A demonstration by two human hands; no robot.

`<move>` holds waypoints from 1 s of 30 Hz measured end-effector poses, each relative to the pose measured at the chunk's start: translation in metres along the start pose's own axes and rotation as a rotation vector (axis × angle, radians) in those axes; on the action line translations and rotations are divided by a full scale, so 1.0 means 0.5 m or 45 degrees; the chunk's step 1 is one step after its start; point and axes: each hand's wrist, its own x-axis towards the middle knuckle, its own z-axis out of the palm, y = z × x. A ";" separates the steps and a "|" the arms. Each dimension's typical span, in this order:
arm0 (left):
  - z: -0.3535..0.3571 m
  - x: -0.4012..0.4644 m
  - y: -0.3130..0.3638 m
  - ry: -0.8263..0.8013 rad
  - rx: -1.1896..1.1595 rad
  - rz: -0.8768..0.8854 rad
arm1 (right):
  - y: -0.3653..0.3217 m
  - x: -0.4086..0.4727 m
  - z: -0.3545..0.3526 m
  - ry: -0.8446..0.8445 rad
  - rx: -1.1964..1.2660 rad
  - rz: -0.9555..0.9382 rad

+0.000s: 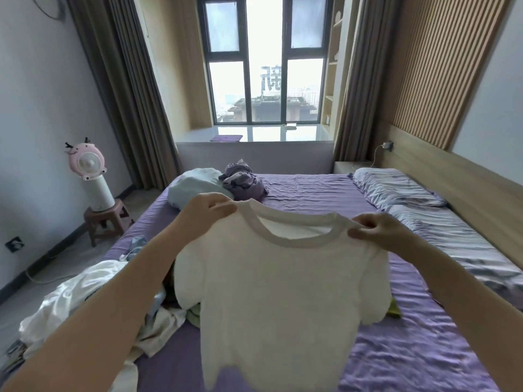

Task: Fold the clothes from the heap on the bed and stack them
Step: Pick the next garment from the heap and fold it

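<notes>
A white short-sleeved T-shirt (277, 292) hangs spread in the air over the bed, its neckline toward the window. My left hand (205, 215) pinches its left shoulder beside the collar. My right hand (382, 230) pinches its right shoulder. The heap of clothes (85, 301) lies on the near left part of the purple bed (410, 349), with white, pale blue and green pieces, partly hidden behind my left arm and the shirt.
A crumpled purple garment (243, 179) and a pale blue bundle (195, 185) lie at the far end of the bed. Striped pillows (424, 210) line the right side by the wooden headboard. A pink fan on a stool (93, 182) stands left of the bed.
</notes>
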 end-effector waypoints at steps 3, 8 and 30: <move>0.003 -0.001 0.009 0.064 0.053 0.001 | 0.004 -0.012 -0.018 0.102 0.122 0.013; 0.015 -0.003 0.025 0.124 0.178 0.091 | 0.004 -0.026 -0.023 0.311 0.047 -0.063; 0.039 -0.087 0.031 -0.376 0.226 -0.137 | 0.085 -0.094 -0.100 -0.313 0.216 -0.052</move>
